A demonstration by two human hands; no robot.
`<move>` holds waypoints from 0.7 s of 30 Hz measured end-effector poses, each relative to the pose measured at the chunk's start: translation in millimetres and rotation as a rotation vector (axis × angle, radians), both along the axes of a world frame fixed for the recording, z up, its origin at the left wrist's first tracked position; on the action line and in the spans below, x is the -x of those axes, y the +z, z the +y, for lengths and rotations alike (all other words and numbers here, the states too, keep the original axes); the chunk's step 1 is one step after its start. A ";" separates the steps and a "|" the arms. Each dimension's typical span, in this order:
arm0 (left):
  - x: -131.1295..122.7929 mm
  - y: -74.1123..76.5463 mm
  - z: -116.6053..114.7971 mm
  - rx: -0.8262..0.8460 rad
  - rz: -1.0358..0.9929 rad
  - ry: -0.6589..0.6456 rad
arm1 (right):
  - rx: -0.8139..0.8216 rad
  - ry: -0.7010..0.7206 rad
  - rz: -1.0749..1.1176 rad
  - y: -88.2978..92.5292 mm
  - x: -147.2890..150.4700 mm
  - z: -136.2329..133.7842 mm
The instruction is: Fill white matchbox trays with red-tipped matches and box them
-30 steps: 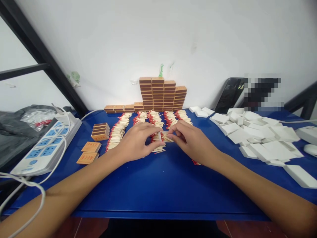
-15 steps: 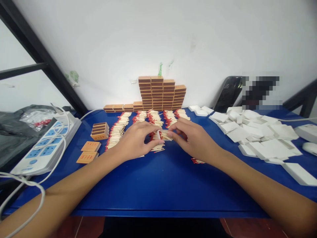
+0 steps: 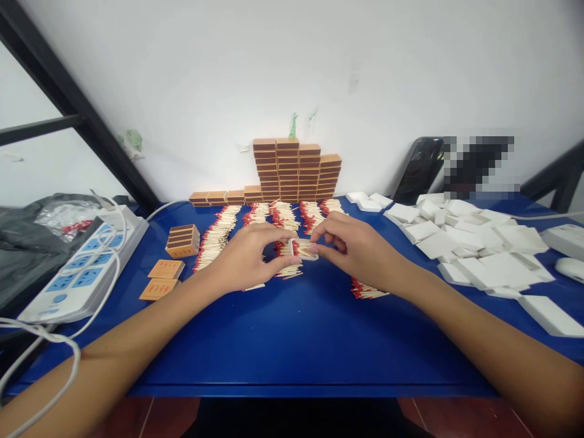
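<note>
A small white matchbox tray (image 3: 312, 257) is pinched at its left end between the thumb and fingers of my left hand (image 3: 249, 255). Red-headed matches (image 3: 303, 247) lie in it, heads toward the left. My right hand (image 3: 353, 249) grips the pale ends of these matches at the tray's right side, thumb against the fingertips. Rows of loose matches (image 3: 219, 234) lie behind and beneath both hands, partly hidden by them. More matches (image 3: 365, 289) show under my right wrist.
Brown matchboxes (image 3: 287, 173) stand stacked against the wall. To the left are a bundle of matchboxes (image 3: 182, 241), two flat ones (image 3: 163, 278) and a power strip (image 3: 84, 267) with cables. White trays (image 3: 483, 243) are heaped on the right, near a leaning phone (image 3: 417, 170).
The matches have gone down into the white tray, whose side now shows more below them. Both hands stay in nearly the same place; the view has shifted slightly.
</note>
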State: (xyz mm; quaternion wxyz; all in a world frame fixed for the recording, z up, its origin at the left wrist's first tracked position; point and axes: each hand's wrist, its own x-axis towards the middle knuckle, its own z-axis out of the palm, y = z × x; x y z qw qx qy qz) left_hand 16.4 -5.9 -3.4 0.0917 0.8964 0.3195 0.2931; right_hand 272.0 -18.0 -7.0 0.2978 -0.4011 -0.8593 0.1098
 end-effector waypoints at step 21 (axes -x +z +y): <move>-0.5 -4.3 0.8 0.009 -0.014 0.033 | 0.003 -0.084 0.013 -1.8 0.7 0.9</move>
